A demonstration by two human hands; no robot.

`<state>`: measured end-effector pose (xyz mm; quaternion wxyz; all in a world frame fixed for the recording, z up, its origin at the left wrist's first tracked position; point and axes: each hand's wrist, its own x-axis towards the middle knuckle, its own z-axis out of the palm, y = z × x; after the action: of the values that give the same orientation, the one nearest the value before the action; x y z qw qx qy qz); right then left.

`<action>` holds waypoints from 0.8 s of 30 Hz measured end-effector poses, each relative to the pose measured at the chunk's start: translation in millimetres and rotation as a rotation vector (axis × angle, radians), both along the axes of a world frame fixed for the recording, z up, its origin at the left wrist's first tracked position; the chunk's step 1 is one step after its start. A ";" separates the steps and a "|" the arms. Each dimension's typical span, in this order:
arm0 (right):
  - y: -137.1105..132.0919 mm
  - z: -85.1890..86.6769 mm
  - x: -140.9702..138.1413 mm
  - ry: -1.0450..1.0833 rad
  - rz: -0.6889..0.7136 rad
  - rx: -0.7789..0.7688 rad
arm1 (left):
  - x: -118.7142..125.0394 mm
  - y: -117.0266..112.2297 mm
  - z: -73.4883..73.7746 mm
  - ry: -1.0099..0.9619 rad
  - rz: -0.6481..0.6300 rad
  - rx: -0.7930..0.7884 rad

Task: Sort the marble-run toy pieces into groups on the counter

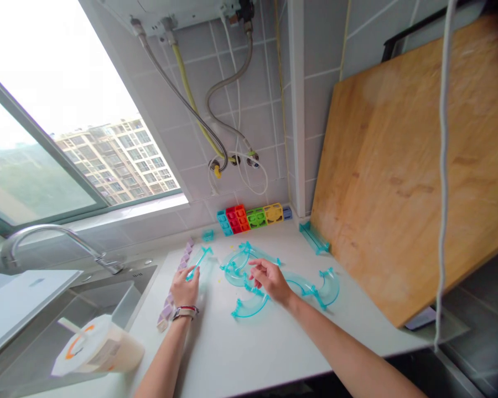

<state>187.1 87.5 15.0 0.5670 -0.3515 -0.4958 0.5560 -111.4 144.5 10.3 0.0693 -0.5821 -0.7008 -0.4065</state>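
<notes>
My left hand is closed on a straight, translucent turquoise track piece, which slants up and away from the fingers. Under that hand runs a row of small lilac blocks. Over the middle of the counter, my right hand has its fingers loosely bent and slightly apart, with nothing visibly held. Around and beneath it lie several curved turquoise track pieces, partly hidden by the hand. Farther right is another curved turquoise piece.
Coloured blocks stand in a row by the back wall. A turquoise piece lies against a large wooden board leaning at right. To the left are a lidded cup with straw, a sink and a faucet. A white cable hangs down.
</notes>
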 end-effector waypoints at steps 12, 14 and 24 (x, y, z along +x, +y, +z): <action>-1.5 0.0 -4.4 -0.067 0.008 0.016 | 0.6 -3.2 -13.9 0.039 -0.091 -0.164; -2.2 0.7 -3.1 -0.090 -0.001 0.013 | 3.4 -4.9 -12.6 0.038 -0.115 -0.131; -8.2 -2.5 5.2 -0.339 -0.095 0.103 | 36.2 -28.3 8.3 0.039 -0.389 0.272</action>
<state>192.4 79.3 12.5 0.5181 -0.4338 -0.5949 0.4353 -75.1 116.2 18.6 0.0810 -0.6992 -0.5128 -0.4916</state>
